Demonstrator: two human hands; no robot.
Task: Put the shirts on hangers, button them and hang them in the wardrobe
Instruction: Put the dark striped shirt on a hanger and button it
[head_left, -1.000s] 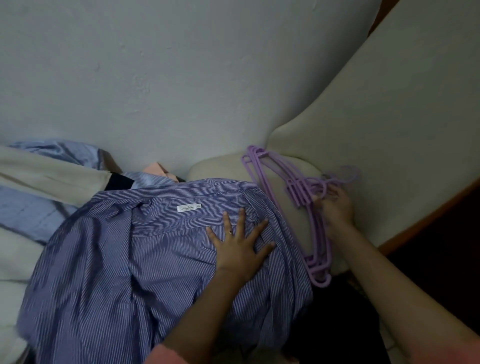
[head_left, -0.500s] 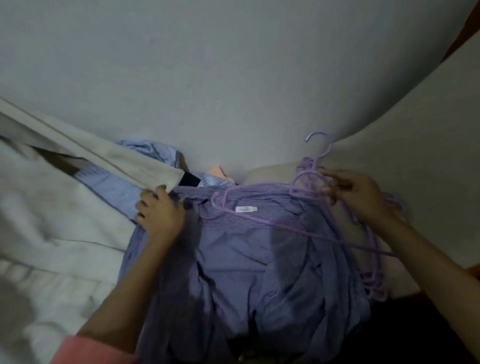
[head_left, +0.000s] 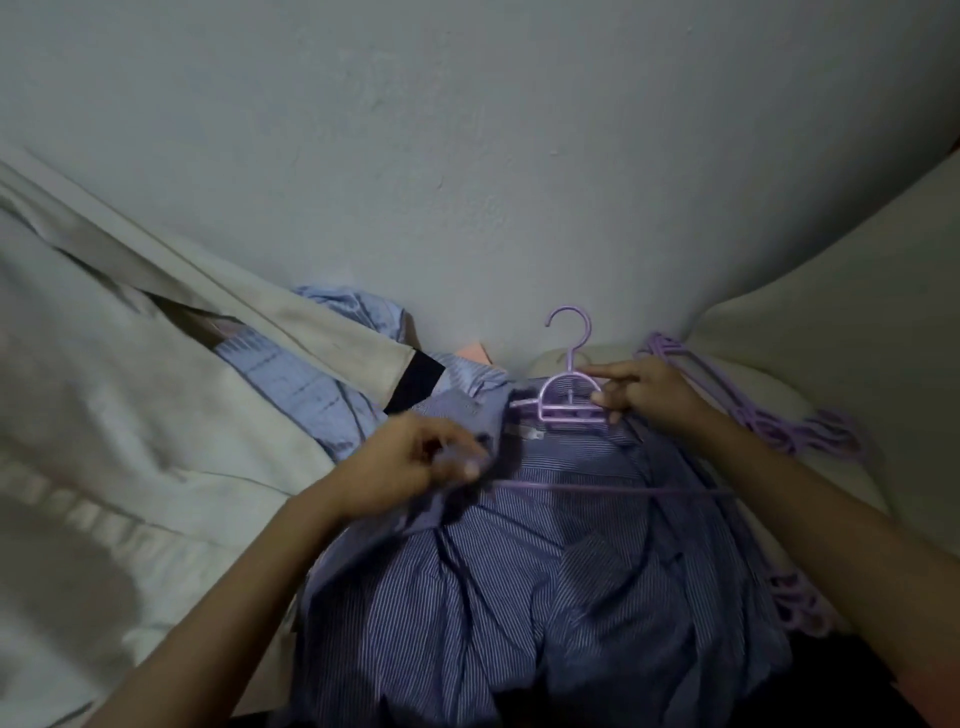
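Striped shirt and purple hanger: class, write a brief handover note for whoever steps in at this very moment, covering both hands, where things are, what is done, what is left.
Left hand: pinches the striped shirt near its collar.
Right hand: grips the purple hanger at its neck, above the collar, hook towards the wall.
Spare hangers lie to the right; other shirts are piled to the left.
Done: one hanger picked and laid on the shirt.
Left: fit the shoulders over it, button up, hang in the wardrobe, repeat for the rest.

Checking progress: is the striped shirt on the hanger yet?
Not yet. The purple hanger lies on the striped shirt; its bar shows uncovered.
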